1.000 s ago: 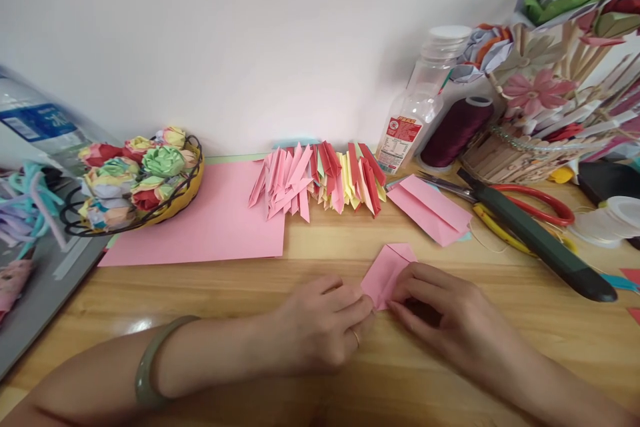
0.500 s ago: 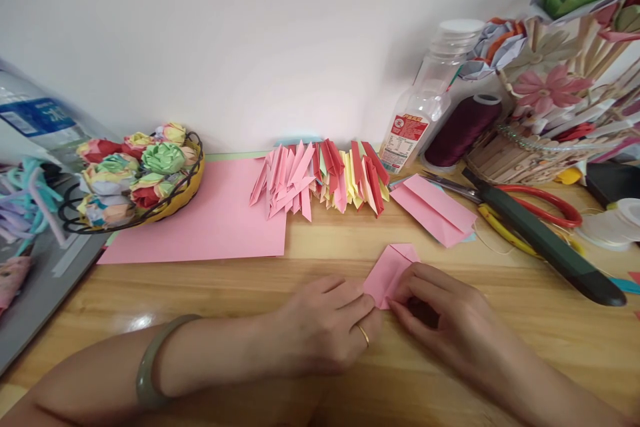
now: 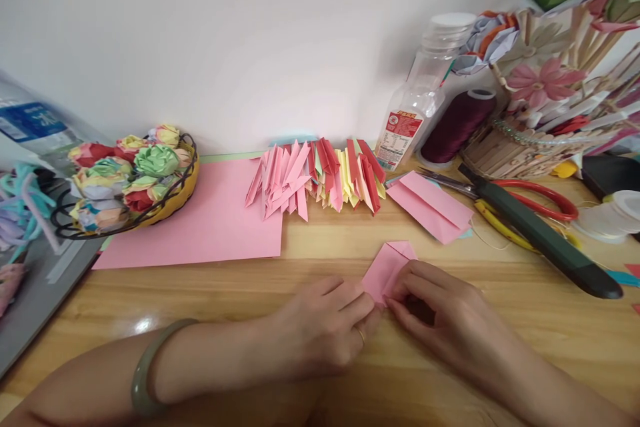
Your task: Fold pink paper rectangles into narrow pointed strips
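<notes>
A small piece of pink paper (image 3: pixel 385 269) with folded corners at its far end lies on the wooden table (image 3: pixel 215 300). My left hand (image 3: pixel 327 323) has its fingers curled on the paper's near left edge. The fingertips of my right hand (image 3: pixel 435 303) pinch its near right edge. The near corner of the paper is partly hidden under the fingers. Beyond it lie more pink paper slips (image 3: pixel 430 207) and a row of folded paper pieces (image 3: pixel 315 177) in pink, red and yellow.
A basket of paper flowers (image 3: pixel 135 180) rests on large pink sheets (image 3: pixel 220 233) at the left. To the right are a utility knife (image 3: pixel 545 240), red-handled scissors (image 3: pixel 550 197), a clear bottle (image 3: pixel 420 93), a purple thread spool (image 3: pixel 457 127) and a popsicle-stick holder (image 3: pixel 505 147).
The camera view shifts slightly. Both hands keep their places at the pink paper, with only slight movement of the fingers at its near edge.
</notes>
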`<action>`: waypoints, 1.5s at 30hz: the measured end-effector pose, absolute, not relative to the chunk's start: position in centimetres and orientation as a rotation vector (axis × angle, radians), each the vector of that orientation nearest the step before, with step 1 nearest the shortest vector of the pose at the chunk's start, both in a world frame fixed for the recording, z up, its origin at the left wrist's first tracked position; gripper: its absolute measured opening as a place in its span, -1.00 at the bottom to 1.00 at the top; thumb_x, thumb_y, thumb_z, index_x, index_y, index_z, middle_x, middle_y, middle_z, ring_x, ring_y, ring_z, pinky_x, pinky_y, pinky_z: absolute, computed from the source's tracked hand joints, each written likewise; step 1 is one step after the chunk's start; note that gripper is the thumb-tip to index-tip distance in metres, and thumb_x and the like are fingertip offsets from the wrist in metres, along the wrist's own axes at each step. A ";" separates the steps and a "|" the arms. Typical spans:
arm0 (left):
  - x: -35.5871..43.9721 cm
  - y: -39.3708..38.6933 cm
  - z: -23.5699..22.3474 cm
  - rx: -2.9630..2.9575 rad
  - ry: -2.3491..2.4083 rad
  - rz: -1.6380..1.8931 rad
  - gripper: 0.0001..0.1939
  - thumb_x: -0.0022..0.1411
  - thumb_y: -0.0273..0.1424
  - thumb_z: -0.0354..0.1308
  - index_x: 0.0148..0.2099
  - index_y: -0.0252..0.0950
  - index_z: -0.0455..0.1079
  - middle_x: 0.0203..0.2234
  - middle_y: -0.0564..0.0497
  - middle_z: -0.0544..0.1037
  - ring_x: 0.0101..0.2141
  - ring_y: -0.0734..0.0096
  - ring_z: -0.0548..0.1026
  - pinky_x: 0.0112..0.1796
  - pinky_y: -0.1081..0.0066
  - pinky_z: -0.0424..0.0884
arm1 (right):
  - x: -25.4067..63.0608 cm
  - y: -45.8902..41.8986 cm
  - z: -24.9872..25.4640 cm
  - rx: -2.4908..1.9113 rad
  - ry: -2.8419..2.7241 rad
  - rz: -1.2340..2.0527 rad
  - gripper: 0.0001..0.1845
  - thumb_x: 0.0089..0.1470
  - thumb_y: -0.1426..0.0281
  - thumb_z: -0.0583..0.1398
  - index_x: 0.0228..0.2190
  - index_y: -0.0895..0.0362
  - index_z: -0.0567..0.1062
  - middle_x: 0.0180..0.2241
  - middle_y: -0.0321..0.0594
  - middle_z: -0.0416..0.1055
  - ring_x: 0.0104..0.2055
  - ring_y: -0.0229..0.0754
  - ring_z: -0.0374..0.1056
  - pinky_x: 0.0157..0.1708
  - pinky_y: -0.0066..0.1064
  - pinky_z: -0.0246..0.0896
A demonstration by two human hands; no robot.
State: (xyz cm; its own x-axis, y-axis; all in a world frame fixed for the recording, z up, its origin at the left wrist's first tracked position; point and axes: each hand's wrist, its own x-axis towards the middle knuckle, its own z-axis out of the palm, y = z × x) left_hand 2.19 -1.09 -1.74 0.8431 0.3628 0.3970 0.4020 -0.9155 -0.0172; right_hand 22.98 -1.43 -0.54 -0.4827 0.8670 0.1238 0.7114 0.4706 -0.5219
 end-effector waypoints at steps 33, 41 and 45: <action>1.1 1.1 -0.6 -2.919 -0.556 -0.556 -0.81 0.34 -0.51 -0.02 -0.06 -0.36 0.36 -0.19 0.02 0.50 -0.25 0.42 0.36 -0.31 0.39 0.26 | 23.8 -0.7 0.0 -1.294 -2.254 0.512 -0.79 0.19 0.35 0.02 -0.33 0.10 0.44 -0.35 -0.18 0.38 -0.34 -0.21 0.32 -0.38 -0.36 0.23; 1.3 1.7 -0.2 -2.918 -0.509 -0.623 -0.84 0.34 -0.50 0.00 -0.17 -0.34 0.42 -0.19 0.09 0.53 -0.26 0.45 0.36 -0.35 0.40 0.23 | 23.0 -0.2 -0.2 -1.557 -2.138 0.643 -0.84 0.14 0.29 0.08 -0.37 0.04 0.44 -0.38 -0.30 0.40 -0.38 -0.24 0.33 -0.43 -0.40 0.20; 1.1 2.3 -0.3 -2.895 -0.440 -0.620 -0.84 0.33 -0.50 0.01 -0.17 -0.31 0.42 -0.14 0.13 0.52 -0.18 0.44 0.35 -0.32 0.40 0.24 | 22.7 -0.2 -0.1 -1.627 -2.148 0.542 -0.82 0.10 0.25 0.11 -0.42 0.05 0.44 -0.44 -0.31 0.40 -0.44 -0.26 0.33 -0.54 -0.45 0.16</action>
State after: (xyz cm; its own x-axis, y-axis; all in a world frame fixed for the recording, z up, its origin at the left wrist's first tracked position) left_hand 1.12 2.30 -0.28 0.8717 0.2520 0.4202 0.3134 -0.9460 -0.0829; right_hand 22.70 -0.23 -0.05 -0.2497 0.9654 0.0751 0.8144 0.2513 -0.5230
